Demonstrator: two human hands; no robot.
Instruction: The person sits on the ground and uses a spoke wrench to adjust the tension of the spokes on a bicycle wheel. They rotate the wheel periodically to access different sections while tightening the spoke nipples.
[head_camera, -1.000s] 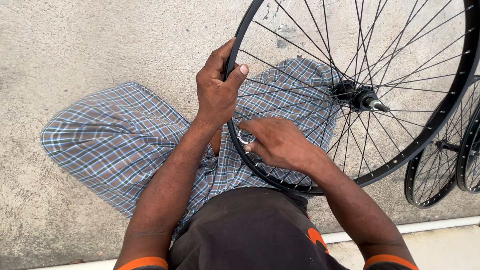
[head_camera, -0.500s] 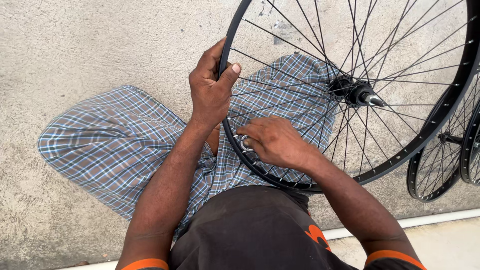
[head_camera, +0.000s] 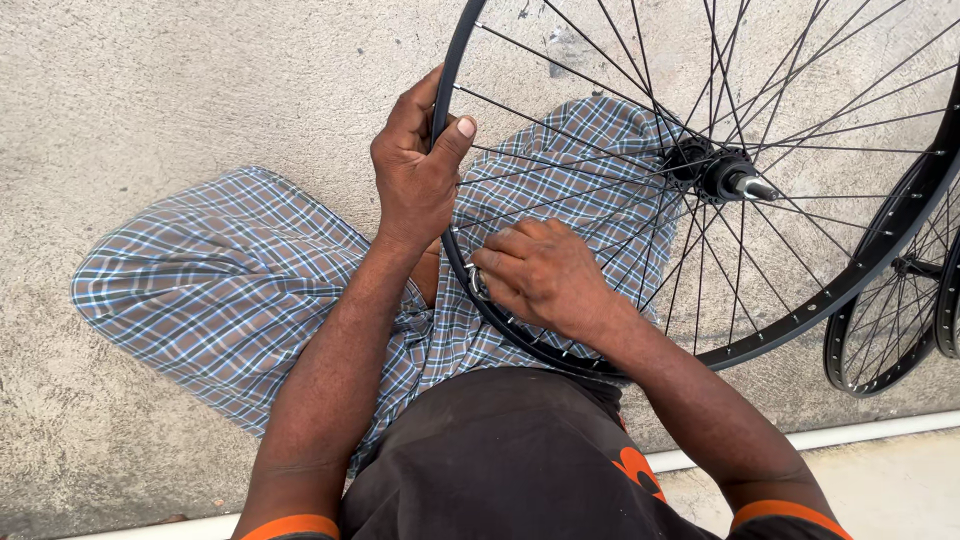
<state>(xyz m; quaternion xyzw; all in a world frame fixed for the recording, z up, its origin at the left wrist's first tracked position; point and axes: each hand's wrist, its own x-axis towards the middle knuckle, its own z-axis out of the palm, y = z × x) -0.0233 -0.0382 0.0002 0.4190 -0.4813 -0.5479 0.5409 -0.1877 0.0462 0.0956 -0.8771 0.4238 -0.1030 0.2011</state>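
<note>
I see a large black bicycle wheel (head_camera: 800, 310) standing across the upper right of the view, its rim resting over the lap of a person seated cross-legged on the concrete floor (head_camera: 150, 80). The hub (head_camera: 722, 175) sits at about two o'clock from the middle of the view, with thin spokes (head_camera: 560, 135) fanning out from it to the rim.

My left hand (head_camera: 418, 170) is at about eleven o'clock, clenched around the rim, thumb pressed over the inner edge and fingers wrapped behind it. My right hand (head_camera: 540, 272) sits near the centre, just below the left, fingers curled down against the inside of the rim where the spokes meet it. A small shiny metal tool (head_camera: 474, 281) peeks out at the nine o'clock side of that hand, touching the rim; the fingers cover most of it, so I cannot tell its exact shape, though the hand looks closed on it.

The plaid trousers (head_camera: 230, 290) spread out toward nine o'clock, and a dark shirt (head_camera: 500, 460) with orange trim fills six o'clock. More black wheels (head_camera: 885, 330) lean at three o'clock, near the big wheel's rim. A pale strip (head_camera: 870, 432) runs along the floor at five o'clock.
</note>
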